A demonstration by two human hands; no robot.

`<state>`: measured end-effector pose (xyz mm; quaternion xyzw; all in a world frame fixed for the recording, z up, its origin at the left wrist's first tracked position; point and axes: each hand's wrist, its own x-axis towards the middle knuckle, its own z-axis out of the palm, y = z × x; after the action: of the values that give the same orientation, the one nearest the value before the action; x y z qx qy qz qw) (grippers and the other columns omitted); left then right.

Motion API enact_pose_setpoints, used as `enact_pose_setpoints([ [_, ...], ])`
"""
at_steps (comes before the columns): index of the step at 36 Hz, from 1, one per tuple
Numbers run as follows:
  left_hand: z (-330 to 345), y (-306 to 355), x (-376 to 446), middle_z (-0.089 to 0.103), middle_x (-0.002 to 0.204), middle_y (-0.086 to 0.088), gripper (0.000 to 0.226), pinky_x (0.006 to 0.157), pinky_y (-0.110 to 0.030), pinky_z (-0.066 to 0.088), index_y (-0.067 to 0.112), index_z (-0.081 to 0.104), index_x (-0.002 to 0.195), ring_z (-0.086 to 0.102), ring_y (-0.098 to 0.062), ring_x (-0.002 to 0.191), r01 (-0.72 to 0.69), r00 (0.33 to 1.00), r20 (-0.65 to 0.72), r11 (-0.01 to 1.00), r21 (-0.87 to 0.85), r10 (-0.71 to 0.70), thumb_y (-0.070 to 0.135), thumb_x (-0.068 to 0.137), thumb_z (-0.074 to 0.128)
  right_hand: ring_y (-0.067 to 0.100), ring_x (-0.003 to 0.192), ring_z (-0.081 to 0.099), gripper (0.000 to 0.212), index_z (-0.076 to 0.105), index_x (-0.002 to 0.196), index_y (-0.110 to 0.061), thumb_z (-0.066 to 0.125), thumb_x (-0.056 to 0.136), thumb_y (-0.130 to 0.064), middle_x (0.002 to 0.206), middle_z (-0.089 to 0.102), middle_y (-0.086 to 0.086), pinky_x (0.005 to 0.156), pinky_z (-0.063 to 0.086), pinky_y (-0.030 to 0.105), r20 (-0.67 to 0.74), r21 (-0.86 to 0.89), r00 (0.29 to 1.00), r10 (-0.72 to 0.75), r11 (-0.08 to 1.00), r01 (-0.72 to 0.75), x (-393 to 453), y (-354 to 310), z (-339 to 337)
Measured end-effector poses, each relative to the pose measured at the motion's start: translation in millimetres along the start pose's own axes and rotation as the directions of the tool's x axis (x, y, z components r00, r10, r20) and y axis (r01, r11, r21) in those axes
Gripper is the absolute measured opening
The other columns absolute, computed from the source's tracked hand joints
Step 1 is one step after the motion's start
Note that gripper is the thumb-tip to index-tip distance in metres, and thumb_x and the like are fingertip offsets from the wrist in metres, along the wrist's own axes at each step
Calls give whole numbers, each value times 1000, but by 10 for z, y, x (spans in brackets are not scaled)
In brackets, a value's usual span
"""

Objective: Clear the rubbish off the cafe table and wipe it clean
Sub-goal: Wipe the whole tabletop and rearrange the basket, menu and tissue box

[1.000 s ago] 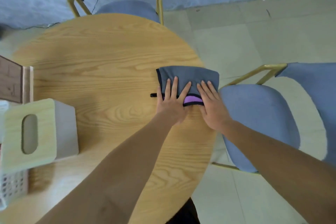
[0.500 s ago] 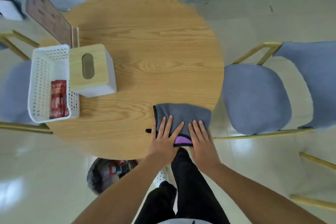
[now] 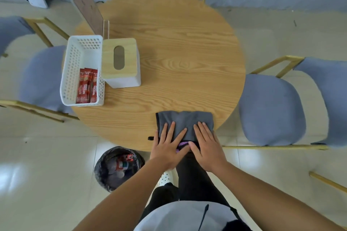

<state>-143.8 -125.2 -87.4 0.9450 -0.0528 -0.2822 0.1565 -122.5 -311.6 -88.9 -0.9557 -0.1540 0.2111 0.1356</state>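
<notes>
A round wooden counter (image 3: 169,47) fills the middle of the frame. At its lower edge, just right of centre, lies a folded grey cloth (image 3: 185,121) with a purple strip showing at its near side and a small black tab sticking out to the left. Both hands press flat on it: the left hand (image 3: 168,146) has its fingers straight and spread across the left half of the cloth, and the right hand (image 3: 206,145) lies beside it with straight fingers close together over the right half. The two thumbs nearly meet over the purple strip. Neither hand curls round anything.

On the left part of the counter stands a white perforated basket (image 3: 75,62) holding red sachets (image 3: 86,86). Touching its right side is a tissue box (image 3: 121,62) with a pale wooden lid and an oval slot. Behind these, at the upper left, a dark menu board (image 3: 88,9) stands tilted.

On the floor at the lower left of the counter sits a bin (image 3: 118,167) lined with a black bag, with rubbish in it. Blue upholstered chairs with gold frames stand around: one at the right (image 3: 272,108), one at the left (image 3: 41,77), one at the top.
</notes>
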Motion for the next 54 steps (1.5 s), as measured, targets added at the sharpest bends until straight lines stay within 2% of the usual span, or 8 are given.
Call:
enact_pose_setpoints([
  [4, -160, -33, 423, -30, 164, 7, 66, 123, -49, -17, 56, -24, 147, -33, -15, 148, 49, 997, -67, 999, -4, -49, 77, 86, -7, 15, 153, -9, 66, 4, 160, -25, 10, 101, -52, 167, -2, 1, 125, 7, 47, -84, -28, 993, 79, 996, -81, 439, 31, -71],
  [10, -597, -118, 1349, -39, 157, 13, 59, 120, -52, -22, 63, -28, 142, -34, -15, 149, 81, 985, -148, 996, -46, -87, 72, 95, 5, 15, 153, -13, 59, 2, 158, -39, 17, 102, -52, 168, -8, 0, 123, 1, 49, -132, -11, 979, 153, 988, -156, 1395, 181, -355],
  [17, -1328, -201, 2580, -37, 159, 14, 58, 120, -51, -20, 63, -33, 138, -29, -17, 152, 118, 962, -245, 992, -32, -122, 74, 86, -12, 21, 155, 5, 57, 18, 159, -34, 24, 104, -49, 167, 10, 5, 120, 7, 48, -231, -84, 967, 106, 988, -129, 2745, 501, -896],
  [21, -1818, -291, 3383, -27, 165, 12, 57, 122, -50, -17, 63, -26, 143, -24, -17, 154, 144, 946, -292, 990, -11, -141, 73, 92, -2, 20, 155, -1, 57, 14, 159, -34, 19, 104, -49, 168, 4, 4, 122, 5, 46, -250, -90, 963, 97, 988, -124, 3594, 643, -1281],
  [24, -2191, -361, 3868, -24, 167, 12, 60, 123, -52, -15, 62, -20, 148, -23, -17, 154, 175, 942, -291, 985, 10, -164, 72, 93, 2, 17, 154, -8, 57, 8, 159, -36, 18, 105, -49, 168, -2, 2, 121, -5, 40, -243, -68, 966, 91, 992, -111, 4147, 693, -1564],
  [31, -2977, -699, 4803, -21, 167, 13, 57, 123, -53, -11, 64, -11, 150, -20, -19, 155, 193, 944, -271, 981, -13, -190, 73, 97, 9, 16, 154, -8, 58, 7, 159, -38, 14, 102, -52, 168, -3, 1, 123, 5, 48, -264, -103, 962, 75, 989, -105, 5361, 689, -2007],
  [42, -3555, -1236, 5269, -20, 168, 11, 55, 123, -54, -14, 61, -8, 152, -21, -20, 155, 314, 901, -274, 942, -120, -335, 66, 101, 10, 17, 154, -9, 57, 5, 159, -37, 13, 104, -48, 168, -4, 4, 123, 2, 46, -231, -149, 973, -30, 989, -4, 6398, 192, -2327],
  [54, -3286, -1339, 4881, -19, 169, 8, 55, 121, -54, -18, 55, -7, 155, -22, -21, 154, 424, 825, -278, 864, -271, -492, 59, 103, 10, 21, 154, -3, 59, 7, 160, -25, 15, 105, -45, 168, 3, 9, 125, 4, 45, -202, -166, 960, -194, 973, 162, 6167, -136, -2014],
])
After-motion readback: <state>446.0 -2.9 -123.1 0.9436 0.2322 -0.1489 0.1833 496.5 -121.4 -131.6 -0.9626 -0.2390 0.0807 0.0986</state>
